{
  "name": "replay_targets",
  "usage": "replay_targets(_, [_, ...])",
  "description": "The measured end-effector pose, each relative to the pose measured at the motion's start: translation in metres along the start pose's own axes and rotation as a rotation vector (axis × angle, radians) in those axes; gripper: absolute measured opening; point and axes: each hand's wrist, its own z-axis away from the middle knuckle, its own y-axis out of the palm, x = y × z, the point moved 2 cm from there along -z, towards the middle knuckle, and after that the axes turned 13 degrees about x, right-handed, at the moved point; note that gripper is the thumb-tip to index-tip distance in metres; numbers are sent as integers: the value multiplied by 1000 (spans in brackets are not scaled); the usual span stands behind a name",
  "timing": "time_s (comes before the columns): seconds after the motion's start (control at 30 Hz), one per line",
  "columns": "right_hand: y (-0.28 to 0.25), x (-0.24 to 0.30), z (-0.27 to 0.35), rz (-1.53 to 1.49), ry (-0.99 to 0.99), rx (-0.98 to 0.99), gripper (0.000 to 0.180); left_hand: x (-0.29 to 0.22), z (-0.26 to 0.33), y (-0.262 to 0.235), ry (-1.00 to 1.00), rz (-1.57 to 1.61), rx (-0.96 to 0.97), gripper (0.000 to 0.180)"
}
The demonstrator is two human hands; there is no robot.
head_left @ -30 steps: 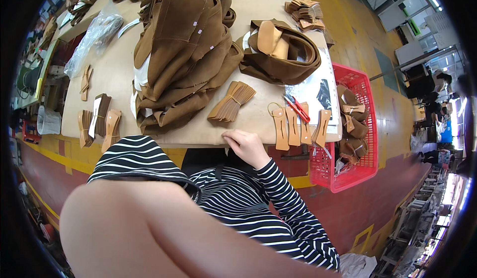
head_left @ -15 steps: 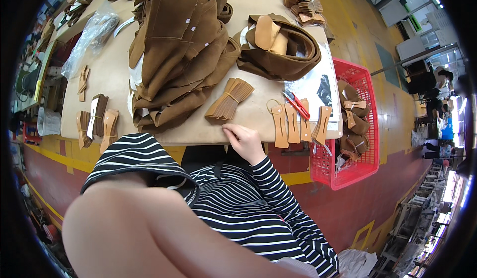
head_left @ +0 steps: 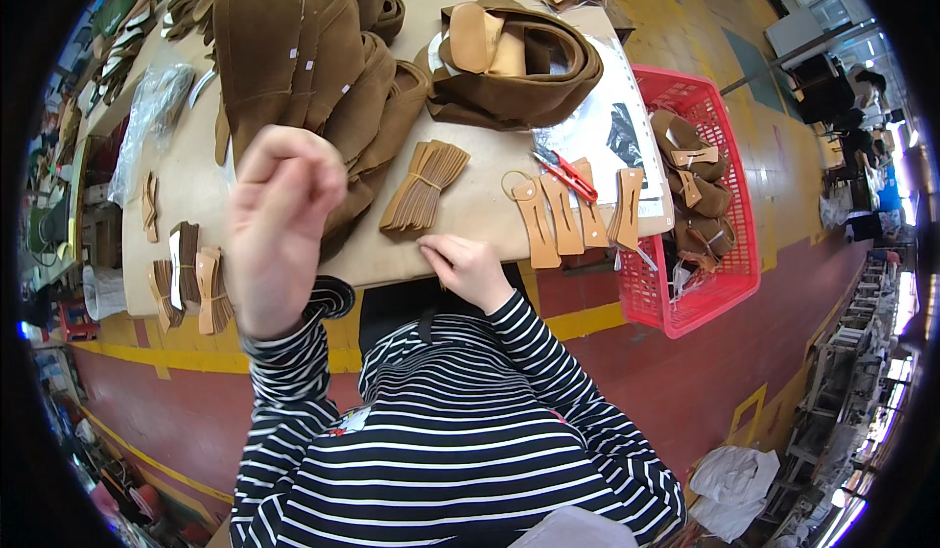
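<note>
My left hand [head_left: 284, 225] is raised close to the camera in front of the brown suede pile, its fingers curled in and no object showing in them. At the table's front edge rests my right hand [head_left: 464, 268], thumb and fingers drawn together; whatever may be between them is hidden. Just beyond it lies a banded bundle of brown leather strips [head_left: 424, 188]. The large pile of brown suede pieces [head_left: 284, 53] is partly covered by my left hand. To the right are several tan leather tabs [head_left: 560, 213] and red-handled thread snips [head_left: 568, 173].
A rolled suede bundle [head_left: 529, 88] holds tan pieces at its middle. Right of the table stands a red plastic basket [head_left: 749, 254] with brown leather parts. More banded strips [head_left: 209, 288] sit at the table's left front, near a clear plastic bag [head_left: 157, 107].
My left arm, which was across the view close to the camera, has swung back, and its hand now shows above the table edge. My right hand stays at the edge. The whole view has shifted.
</note>
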Motion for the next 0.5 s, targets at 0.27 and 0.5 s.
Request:
replay_targets(0.27, [-5, -5, 5, -10, -53, 136, 11, 150, 35, -17, -339, -1399, -57, 65])
replay_targets(0.5, [-14, 2, 7, -129, -82, 40, 13, 179, 30, -28, -534, -1228, -119, 73])
